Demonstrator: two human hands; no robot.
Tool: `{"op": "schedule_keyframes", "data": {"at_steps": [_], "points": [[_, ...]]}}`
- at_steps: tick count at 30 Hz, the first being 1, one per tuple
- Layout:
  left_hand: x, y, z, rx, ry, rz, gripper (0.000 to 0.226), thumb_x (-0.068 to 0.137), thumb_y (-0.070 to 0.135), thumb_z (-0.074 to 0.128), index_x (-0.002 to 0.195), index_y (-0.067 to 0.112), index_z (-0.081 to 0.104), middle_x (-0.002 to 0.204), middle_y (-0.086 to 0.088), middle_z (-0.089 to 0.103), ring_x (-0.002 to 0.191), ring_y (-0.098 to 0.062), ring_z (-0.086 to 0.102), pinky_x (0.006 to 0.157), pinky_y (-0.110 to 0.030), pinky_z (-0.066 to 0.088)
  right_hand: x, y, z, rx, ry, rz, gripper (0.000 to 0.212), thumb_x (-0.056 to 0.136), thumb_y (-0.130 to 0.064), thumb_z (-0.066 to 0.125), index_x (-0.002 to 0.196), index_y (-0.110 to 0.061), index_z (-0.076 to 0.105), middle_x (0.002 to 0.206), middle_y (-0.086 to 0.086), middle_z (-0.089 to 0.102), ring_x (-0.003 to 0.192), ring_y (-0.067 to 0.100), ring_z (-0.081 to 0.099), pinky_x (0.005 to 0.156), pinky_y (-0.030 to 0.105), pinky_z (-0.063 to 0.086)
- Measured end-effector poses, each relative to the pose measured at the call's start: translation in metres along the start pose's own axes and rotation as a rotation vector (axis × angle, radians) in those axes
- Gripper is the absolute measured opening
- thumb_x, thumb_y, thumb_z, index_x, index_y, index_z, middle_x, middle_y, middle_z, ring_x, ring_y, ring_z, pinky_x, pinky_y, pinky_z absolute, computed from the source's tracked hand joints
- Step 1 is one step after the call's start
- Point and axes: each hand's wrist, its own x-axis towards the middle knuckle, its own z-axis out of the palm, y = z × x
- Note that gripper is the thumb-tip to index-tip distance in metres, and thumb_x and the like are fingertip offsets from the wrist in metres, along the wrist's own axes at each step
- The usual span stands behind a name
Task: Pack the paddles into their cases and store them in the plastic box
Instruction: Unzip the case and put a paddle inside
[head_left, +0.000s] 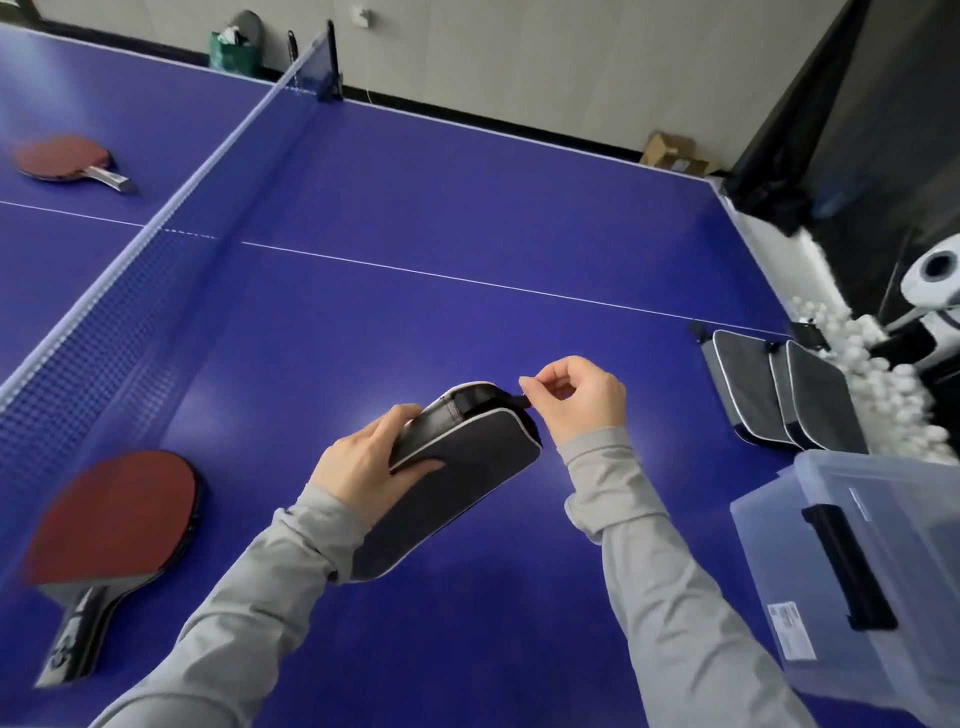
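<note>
Left hand (363, 462) grips the dark case (467, 467) at 9 o'clock; right hand (576, 400) pinches its zipper pull (523, 399)

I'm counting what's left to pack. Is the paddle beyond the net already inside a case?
No, the far paddle lies bare on the table, its red face and handle uncovered.

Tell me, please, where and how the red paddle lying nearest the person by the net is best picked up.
Grip the red paddle by its handle, coming from above on the near side. It lies flat with the handle pointing toward the person and away from the net, so fingers can probably wrap it more easily than the wide blade.
</note>
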Motion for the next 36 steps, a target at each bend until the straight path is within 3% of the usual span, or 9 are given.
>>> {"op": "schedule_keyframes", "data": {"at_steps": [2,5,7,11,16,26,28,32,36], "points": [[-0.002,0.000,-0.007,-0.047,0.018,-0.016,0.048,0.074,0.041,0.074,0.114,0.022,0.053,0.088,0.015,0.062,0.081,-0.020,0.064,0.072,-0.029,0.049,0.002,0.006,-0.002,0.009,0.004,0.029,0.019,0.073,-0.021,0.076,0.066,-0.018,0.059,0.058,-0.012,0.057,0.054,-0.001,0.052,0.065,0.020,0.044],[-0.005,-0.001,-0.017,-0.173,0.100,-0.058,0.045,0.069,0.034,0.080,0.104,0.031,0.053,0.078,0.023,0.060,0.074,0.001,0.059,0.069,-0.006,0.040,0.005,0.018,-0.007,0.011,0.016,0.079,0.018,0.073,-0.021,0.076,0.066,-0.017,0.060,0.059,-0.010,0.059,0.056,0.009,0.057,0.066,0.023,0.046],[-0.006,-0.002,-0.024,-0.278,0.168,-0.087,0.047,0.065,0.027,0.084,0.099,0.035,0.052,0.078,0.027,0.062,0.075,0.011,0.057,0.068,0.002,0.037,0.005,0.027,-0.010,0.039,0.045,0.122,0.018,0.073,-0.020,0.076,0.064,-0.018,0.060,0.058,-0.011,0.060,0.054,0.002,0.057,0.061,0.017,0.044],[-0.004,-0.002,-0.030,-0.371,0.217,-0.125,0.048,0.062,0.023,0.086,0.090,0.042,0.053,0.084,0.032,0.062,0.073,0.012,0.057,0.068,0.002,0.038,0.000,0.039,-0.011,0.069,0.064,0.180,0.022,0.071,-0.022,0.077,0.061,-0.024,0.057,0.056,-0.018,0.058,0.049,-0.005,0.055,0.049,0.001,0.038],[0.001,0.001,-0.025,-0.539,0.237,-0.198,0.044,0.065,0.015,0.084,0.086,0.040,0.054,0.075,0.024,0.069,0.063,0.007,0.059,0.062,-0.005,0.045,-0.008,0.051,-0.009,0.167,0.060,0.187,0.022,0.072,-0.018,0.076,0.070,-0.026,0.056,0.058,-0.012,0.062,0.051,0.000,0.055,0.057,0.016,0.042],[0.008,0.001,-0.017,-0.775,0.168,-0.424,0.025,0.074,0.014,0.077,0.086,0.025,0.058,0.060,0.012,0.069,0.051,0.000,0.062,0.050,-0.012,0.049,-0.008,0.060,-0.023,0.119,0.003,-0.120,0.009,0.075,-0.005,0.073,0.074,-0.013,0.070,0.063,-0.011,0.063,0.060,-0.009,0.057,0.060,-0.001,0.039],[0.008,0.002,-0.016,-0.785,0.146,-0.447,0.024,0.074,0.016,0.077,0.087,0.025,0.059,0.060,0.009,0.069,0.052,-0.002,0.063,0.050,-0.013,0.050,-0.005,0.060,-0.026,0.027,0.047,-0.244,0.007,0.072,0.000,0.073,0.073,-0.007,0.070,0.062,-0.003,0.065,0.057,-0.003,0.056,0.061,0.003,0.042],[0.010,0.003,-0.014,-0.779,0.141,-0.481,0.023,0.073,0.019,0.077,0.087,0.025,0.060,0.060,0.006,0.069,0.054,-0.004,0.064,0.051,-0.014,0.051,-0.002,0.062,-0.030,-0.141,0.134,-0.511,0.010,0.067,0.009,0.071,0.068,-0.001,0.067,0.059,0.007,0.066,0.049,0.022,0.058,0.053,0.028,0.051],[0.012,0.002,-0.011,-0.792,0.148,-0.527,0.023,0.074,0.023,0.077,0.091,0.022,0.061,0.067,0.004,0.070,0.056,-0.006,0.066,0.053,-0.016,0.053,-0.003,0.064,-0.031,-0.186,0.128,-0.598,0.014,0.064,0.012,0.070,0.065,0.000,0.064,0.056,0.007,0.063,0.048,0.025,0.058,0.050,0.030,0.051]]}}
